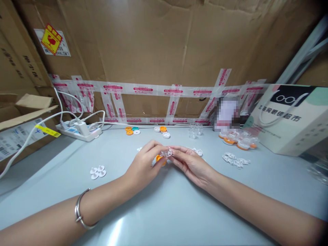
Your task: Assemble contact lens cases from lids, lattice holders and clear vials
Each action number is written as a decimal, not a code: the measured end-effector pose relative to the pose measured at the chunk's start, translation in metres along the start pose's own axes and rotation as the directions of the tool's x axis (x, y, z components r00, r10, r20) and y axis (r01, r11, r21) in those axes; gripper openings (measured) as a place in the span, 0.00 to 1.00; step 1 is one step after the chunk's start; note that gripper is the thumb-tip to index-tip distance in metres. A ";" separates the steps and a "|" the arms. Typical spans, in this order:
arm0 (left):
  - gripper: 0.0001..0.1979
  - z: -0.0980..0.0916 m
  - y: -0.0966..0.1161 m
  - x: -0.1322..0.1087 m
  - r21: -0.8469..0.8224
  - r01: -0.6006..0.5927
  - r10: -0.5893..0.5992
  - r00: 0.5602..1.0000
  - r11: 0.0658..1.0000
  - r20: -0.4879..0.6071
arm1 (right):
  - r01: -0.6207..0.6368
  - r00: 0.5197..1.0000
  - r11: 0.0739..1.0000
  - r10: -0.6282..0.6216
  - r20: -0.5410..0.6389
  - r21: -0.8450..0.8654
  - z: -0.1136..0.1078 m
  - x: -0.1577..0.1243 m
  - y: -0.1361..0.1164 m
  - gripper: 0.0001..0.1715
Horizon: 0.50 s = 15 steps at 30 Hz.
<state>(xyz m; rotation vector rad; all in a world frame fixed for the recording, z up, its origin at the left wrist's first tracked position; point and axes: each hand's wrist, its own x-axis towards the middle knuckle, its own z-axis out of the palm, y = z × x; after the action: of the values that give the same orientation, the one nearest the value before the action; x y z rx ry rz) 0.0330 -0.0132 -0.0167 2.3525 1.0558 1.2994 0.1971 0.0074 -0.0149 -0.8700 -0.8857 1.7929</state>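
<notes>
Between the fingertips of both hands is a small white openwork plastic piece (167, 153). My left hand (147, 164) pinches it from the left, with thumb and fingers closed. From the right, my right hand (191, 162) grips its edge with thumb and fingers. An orange round cap (161, 160) shows just behind and below the fingers of my left hand; whether it is touched I cannot tell. More white openwork pieces (198, 152) lie on the table beyond my right hand, partly hidden by it. A silver bangle is on my left wrist.
White discs with stems (98, 172) lie at left. Coloured caps (132, 130), white and orange caps (163, 131) and clear cups (195, 131) stand at the back. Rightward are white openwork pieces (235, 160), clear-topped orange-and-white pieces (238, 139) and a paper bag (279, 119). A power strip (79, 130) sits back left.
</notes>
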 end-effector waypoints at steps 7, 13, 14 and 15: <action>0.11 0.001 -0.005 0.001 0.024 0.021 -0.021 1.000 0.999 -0.014 | -0.035 0.999 0.999 0.035 0.004 0.008 0.003 -0.005 0.001 0.07; 0.13 0.000 -0.004 0.000 0.024 0.017 -0.016 0.999 1.000 -0.045 | -0.033 0.999 0.999 0.033 0.024 0.005 0.004 -0.008 -0.001 0.08; 0.12 0.000 -0.004 0.000 0.025 0.014 -0.013 0.999 1.000 -0.048 | -0.035 0.999 0.999 0.035 0.030 0.000 0.005 -0.008 -0.001 0.08; 0.12 -0.001 -0.004 0.000 0.027 0.011 -0.010 0.999 1.000 -0.048 | -0.038 0.999 0.999 0.038 0.036 -0.005 0.005 -0.008 -0.001 0.08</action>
<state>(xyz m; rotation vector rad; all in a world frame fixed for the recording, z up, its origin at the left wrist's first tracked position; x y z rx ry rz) 0.0304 -0.0106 -0.0186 2.3432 1.1048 1.3519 0.1963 -0.0011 -0.0103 -0.8648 -0.9022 1.8450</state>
